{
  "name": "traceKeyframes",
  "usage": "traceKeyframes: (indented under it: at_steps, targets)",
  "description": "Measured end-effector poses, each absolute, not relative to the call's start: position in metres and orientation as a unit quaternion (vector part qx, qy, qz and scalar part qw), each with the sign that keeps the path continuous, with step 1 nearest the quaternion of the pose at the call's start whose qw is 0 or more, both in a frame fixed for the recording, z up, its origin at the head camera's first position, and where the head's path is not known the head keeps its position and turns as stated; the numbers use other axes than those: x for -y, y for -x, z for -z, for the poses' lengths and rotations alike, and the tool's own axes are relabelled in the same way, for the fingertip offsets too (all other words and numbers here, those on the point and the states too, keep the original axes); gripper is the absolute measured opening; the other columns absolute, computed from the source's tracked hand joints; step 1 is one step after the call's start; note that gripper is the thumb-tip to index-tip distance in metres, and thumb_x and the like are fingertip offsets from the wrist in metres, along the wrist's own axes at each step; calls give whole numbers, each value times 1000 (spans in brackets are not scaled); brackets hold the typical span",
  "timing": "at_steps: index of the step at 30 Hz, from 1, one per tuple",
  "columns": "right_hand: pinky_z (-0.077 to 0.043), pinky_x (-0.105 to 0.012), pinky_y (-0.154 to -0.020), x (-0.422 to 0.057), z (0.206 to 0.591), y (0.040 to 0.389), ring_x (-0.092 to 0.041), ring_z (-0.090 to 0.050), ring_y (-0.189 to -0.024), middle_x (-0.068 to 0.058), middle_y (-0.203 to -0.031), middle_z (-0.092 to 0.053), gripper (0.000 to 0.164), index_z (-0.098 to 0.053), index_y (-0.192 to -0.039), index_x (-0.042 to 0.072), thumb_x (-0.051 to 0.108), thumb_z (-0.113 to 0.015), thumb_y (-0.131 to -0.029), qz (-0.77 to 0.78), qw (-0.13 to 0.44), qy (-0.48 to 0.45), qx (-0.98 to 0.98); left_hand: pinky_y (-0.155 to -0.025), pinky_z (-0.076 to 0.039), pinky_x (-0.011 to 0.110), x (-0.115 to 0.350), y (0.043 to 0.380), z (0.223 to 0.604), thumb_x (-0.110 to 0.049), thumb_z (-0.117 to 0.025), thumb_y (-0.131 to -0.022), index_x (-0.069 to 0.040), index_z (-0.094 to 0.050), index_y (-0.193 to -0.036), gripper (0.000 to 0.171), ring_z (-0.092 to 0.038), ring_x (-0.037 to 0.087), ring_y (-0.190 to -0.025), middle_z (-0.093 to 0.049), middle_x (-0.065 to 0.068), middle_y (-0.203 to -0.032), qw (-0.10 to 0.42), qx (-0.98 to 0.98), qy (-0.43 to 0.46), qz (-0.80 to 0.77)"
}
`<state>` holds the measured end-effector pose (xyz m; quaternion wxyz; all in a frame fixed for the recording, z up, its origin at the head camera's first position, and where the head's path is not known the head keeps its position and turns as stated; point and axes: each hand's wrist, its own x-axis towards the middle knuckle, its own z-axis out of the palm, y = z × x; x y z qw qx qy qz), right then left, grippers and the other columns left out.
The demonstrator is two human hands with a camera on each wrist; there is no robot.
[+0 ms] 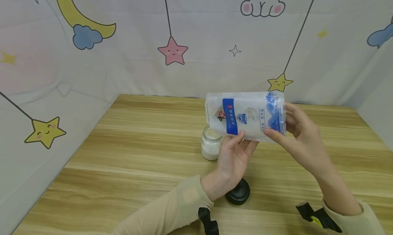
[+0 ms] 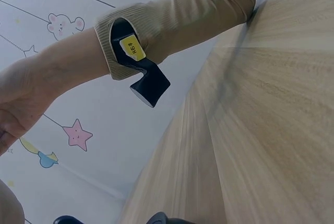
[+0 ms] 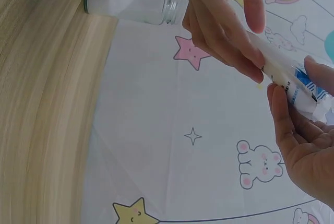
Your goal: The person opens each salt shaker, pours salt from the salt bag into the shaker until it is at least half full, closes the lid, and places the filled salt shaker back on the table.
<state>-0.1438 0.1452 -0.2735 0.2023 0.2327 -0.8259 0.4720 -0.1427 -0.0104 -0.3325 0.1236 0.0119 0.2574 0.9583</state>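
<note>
A white and blue bag of salt (image 1: 253, 115) is held sideways above the table by both hands. My right hand (image 1: 307, 142) grips its right end, thumb on the front and fingers behind. At the lower edge, my left hand (image 1: 234, 158) pinches the bag between thumb and fingers. The bag's left end overlaps the mouth of a glass jar (image 1: 210, 149), which stands uncovered with white contents inside. In the right wrist view both the left hand (image 3: 224, 31) and the right hand (image 3: 308, 145) are on the bag (image 3: 295, 85), seen nearly edge-on.
A round black lid (image 1: 237, 193) lies on the wooden table (image 1: 138, 149), partly behind the left wrist. A pale cloth curtain (image 1: 199, 19) with stars and a moon hangs behind the table. Black wrist camera mounts (image 1: 208, 221) are on both sleeves.
</note>
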Motion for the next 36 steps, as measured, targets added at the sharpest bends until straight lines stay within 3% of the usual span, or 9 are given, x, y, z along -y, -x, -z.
traceKeyframes:
  at_steps: [36]
  targets:
    - [-51,-6,-82,-143,275,143,6,-62,-102,21,-119,-60,69,-48,-140,11,-15,-68,-78,-461,221,-253,821,-103,-49,29,12,144,333,-9,-44,-100,-16,-44,-137,37,-60,12,-117,-54,5,-138,134,-256,-28,-957]
